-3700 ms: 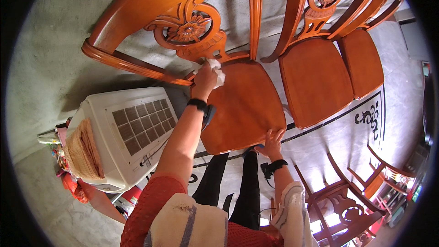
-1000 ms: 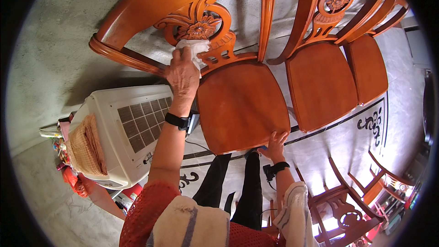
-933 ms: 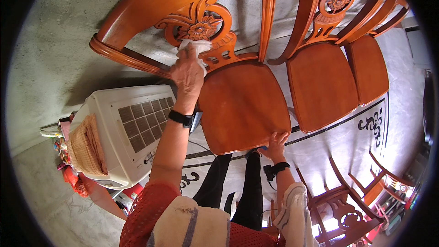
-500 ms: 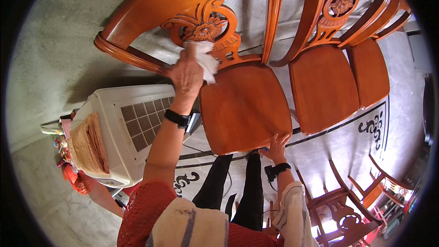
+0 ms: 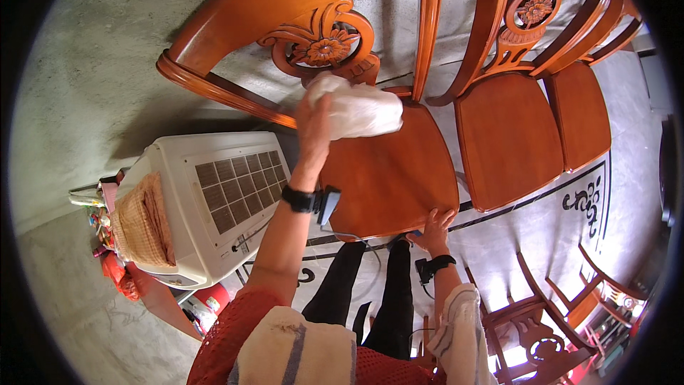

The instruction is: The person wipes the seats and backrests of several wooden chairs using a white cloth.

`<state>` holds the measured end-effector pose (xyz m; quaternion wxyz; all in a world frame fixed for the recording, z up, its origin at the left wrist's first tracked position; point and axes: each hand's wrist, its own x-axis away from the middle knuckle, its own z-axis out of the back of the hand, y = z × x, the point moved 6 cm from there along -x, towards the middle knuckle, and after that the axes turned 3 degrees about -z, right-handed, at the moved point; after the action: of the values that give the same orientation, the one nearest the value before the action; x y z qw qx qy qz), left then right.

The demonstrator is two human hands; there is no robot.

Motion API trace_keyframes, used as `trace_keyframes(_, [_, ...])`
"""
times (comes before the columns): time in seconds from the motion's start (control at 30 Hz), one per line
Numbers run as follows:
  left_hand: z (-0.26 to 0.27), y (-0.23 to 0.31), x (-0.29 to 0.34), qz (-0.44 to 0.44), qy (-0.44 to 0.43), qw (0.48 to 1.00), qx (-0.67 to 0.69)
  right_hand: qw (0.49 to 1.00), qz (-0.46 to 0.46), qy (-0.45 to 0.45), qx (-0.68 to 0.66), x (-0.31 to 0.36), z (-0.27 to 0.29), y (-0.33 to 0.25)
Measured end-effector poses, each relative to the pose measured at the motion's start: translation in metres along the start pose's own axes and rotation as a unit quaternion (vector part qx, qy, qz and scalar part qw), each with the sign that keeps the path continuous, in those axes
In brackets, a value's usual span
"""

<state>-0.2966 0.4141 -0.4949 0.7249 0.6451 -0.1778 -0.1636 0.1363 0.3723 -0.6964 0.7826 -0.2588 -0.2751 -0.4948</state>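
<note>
My left hand (image 5: 314, 127) is closed on a bunched white cloth (image 5: 367, 113), which hangs over the back part of a reddish-brown wooden chair seat (image 5: 388, 178). Just behind the cloth is the chair's carved flower back panel (image 5: 324, 46), its lower part hidden by the hand and cloth. At the seat's front right corner lies my right hand (image 5: 433, 234), fingers spread over the edge and holding nothing loose. Both wrists carry dark bands; a small device sits on the left one.
Two similar chairs (image 5: 507, 142) stand in a row to the right. A white grilled appliance (image 5: 214, 142) with a folded checked cloth (image 5: 146, 221) on top is close at left. More wooden chairs (image 5: 534, 321) are at lower right. A grey cable (image 5: 374, 271) hangs near my legs.
My left hand has swept to the right with the white cloth, from beside the carved panel to over the seat's back. The cloth shows more spread out. My right hand stays at the seat corner.
</note>
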Motion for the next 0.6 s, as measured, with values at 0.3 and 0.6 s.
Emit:
trace_keyframes(0.3, [0.008,0.103,-0.026,-0.318,0.046,0.851,-0.416,0.999,0.020,0.022,-0.019,-0.001,-0.006,0.004])
trace_keyframes(0.6, [-0.020,0.094,-0.007,-0.370,-0.043,0.832,-0.410,0.999,0.019,0.015,-0.029,0.000,-0.005,0.001])
